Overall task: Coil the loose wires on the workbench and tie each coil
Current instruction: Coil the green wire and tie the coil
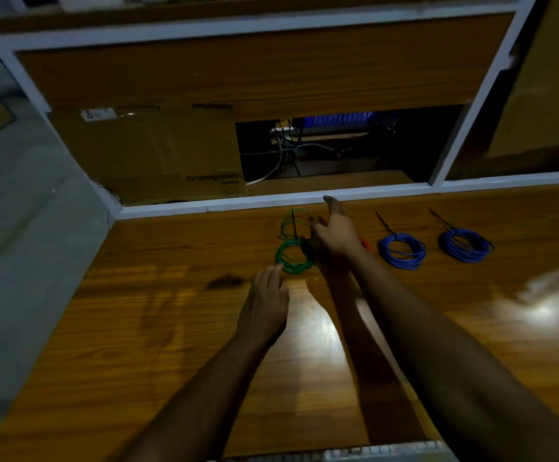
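Note:
On the wooden workbench [178,328] lie two green wire coils. The nearer green coil [292,258] lies flat and the farther green coil [296,221] has a black cable tie [294,225] standing up by it. My right hand [336,233] reaches over the right side of the green coils with its fingers curled; what they pinch is hidden. My left hand [266,303] hovers flat just in front of the nearer green coil, fingers straight, holding nothing. To the right lie two blue coils [402,251] [465,245], each with a black tie tail sticking out. A bit of red wire [365,243] shows beside my right wrist.
A white frame rail [238,203] borders the bench at the back. Behind it stand a cardboard box [151,151] and a dark recess with tangled cables [304,148]. A grey floor [21,228] drops off at the left. Lamp glare [544,308] sits on the right of the bench.

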Motion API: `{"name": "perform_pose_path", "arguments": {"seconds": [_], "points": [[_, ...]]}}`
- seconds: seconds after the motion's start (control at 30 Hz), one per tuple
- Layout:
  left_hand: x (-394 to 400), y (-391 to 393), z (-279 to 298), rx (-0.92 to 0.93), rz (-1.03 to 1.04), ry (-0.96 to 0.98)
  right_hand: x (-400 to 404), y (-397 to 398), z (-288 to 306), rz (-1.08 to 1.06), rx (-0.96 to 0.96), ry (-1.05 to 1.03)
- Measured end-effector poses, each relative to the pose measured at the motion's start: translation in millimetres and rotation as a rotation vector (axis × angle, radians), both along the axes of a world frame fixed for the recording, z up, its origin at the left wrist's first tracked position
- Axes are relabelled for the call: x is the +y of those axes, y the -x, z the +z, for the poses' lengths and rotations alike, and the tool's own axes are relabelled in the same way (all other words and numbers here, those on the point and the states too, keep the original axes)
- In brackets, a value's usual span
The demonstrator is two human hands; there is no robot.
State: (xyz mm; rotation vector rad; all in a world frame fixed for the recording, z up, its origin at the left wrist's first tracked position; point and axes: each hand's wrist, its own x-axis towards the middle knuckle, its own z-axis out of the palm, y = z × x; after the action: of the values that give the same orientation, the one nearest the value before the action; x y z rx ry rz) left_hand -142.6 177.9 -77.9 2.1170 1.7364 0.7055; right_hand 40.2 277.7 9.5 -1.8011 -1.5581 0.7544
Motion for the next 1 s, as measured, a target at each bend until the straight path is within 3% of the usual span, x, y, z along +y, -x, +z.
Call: {"name": "perform_pose_path", "arguments": {"seconds": [0.13, 0.23, 0.3, 0.43, 0.57, 0.7, 0.83, 1.0], "points": [[4, 1, 3, 0.047, -0.028, 0.066, 9, 17, 10, 0.083, 0.434, 0.436], [9, 3, 2, 0.077, -0.054, 0.080, 10, 20, 3, 0.092, 0.656, 0.466], [11, 3, 0, 0.047, -0.037, 0.070, 11, 18, -2, 0.139, 0.600, 0.426], [25, 4, 6, -0.263, 0.102, 0.130, -2, 14, -12, 0.266, 0.240, 0.338], [53, 13, 15, -0.480, 0.174, 0.201, -3, 13, -24, 0.241, 0.042, 0.260], [91, 30, 24, -0.495, 0.262, 0.264, 5, 13, -31, 0.218, -0.095, 0.149], [137, 30, 46, -0.322, 0.187, 0.359, 11, 12, -38, 0.095, -0.092, 0.086], [150, 13, 49, -0.279, 0.077, 0.541, 26, 16, -32, -0.035, -0.095, 0.137]]}}
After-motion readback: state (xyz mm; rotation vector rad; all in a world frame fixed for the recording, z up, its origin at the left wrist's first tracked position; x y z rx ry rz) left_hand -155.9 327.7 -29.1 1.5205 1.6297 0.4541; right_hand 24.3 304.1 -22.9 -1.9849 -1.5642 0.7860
